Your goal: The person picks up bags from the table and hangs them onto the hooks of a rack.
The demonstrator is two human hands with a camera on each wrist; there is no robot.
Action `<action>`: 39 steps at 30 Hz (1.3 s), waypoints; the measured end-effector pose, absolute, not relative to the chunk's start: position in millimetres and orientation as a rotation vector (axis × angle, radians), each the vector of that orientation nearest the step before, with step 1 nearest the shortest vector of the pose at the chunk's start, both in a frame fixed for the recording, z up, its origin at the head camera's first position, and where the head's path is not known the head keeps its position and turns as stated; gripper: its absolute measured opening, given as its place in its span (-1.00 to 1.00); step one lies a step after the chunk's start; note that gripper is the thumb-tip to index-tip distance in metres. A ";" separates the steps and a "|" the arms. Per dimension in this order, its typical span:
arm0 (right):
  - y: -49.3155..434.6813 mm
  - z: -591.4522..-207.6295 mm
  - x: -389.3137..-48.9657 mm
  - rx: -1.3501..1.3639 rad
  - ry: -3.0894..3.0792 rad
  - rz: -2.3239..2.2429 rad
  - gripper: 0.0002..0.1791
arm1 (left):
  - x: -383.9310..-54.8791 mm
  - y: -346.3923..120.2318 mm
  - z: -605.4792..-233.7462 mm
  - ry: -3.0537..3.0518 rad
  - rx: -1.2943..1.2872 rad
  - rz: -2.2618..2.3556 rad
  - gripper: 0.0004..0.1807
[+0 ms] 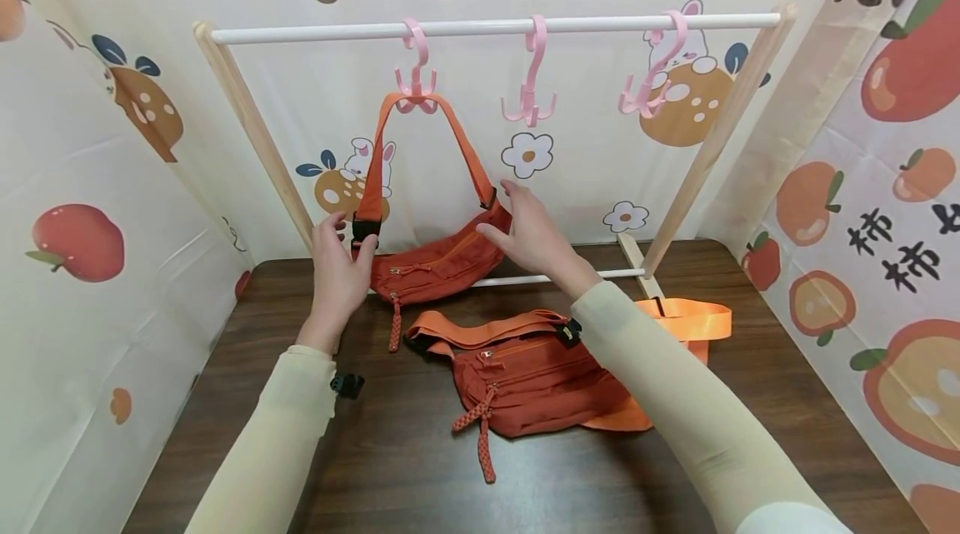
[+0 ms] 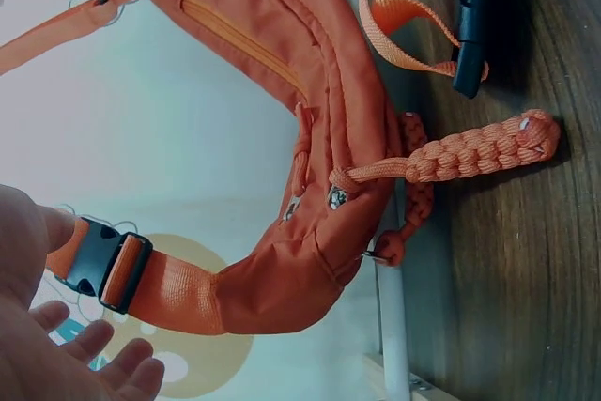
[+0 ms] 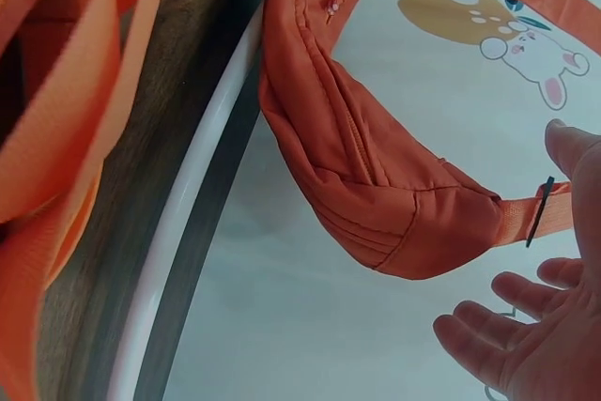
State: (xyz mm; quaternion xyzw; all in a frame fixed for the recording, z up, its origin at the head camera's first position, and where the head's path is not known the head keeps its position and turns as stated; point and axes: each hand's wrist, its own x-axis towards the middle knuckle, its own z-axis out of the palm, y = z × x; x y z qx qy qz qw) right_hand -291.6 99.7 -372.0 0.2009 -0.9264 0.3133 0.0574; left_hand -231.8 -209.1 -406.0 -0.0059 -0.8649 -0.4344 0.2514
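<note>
A rust-red waist bag (image 1: 442, 267) hangs by its orange strap (image 1: 465, 147) from the leftmost pink hook (image 1: 416, 72). My left hand (image 1: 337, 276) is beside the black buckle (image 2: 105, 263) at the bag's left end, its fingers spread and relaxed in the left wrist view. At the other end, my right hand (image 1: 536, 234) is held loosely by the strap's black slider (image 3: 540, 211), thumb and fingers apart. Braided zipper pulls (image 2: 479, 149) dangle from the bag. On the table lies a second rust-red waist bag (image 1: 536, 384) with its orange strap folded behind it.
A white rail (image 1: 480, 28) on wooden posts carries two more pink hooks, one in the middle (image 1: 529, 84) and one at the right (image 1: 652, 76). More orange strap (image 1: 697, 320) lies by my right forearm. A fruit-print cloth backs the brown table (image 1: 390, 467).
</note>
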 end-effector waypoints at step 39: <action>148.6 -403.2 -228.6 0.689 -2.884 0.765 -0.14 | -194.5 -157.3 -432.5 -2.561 -0.533 -1.028 -0.59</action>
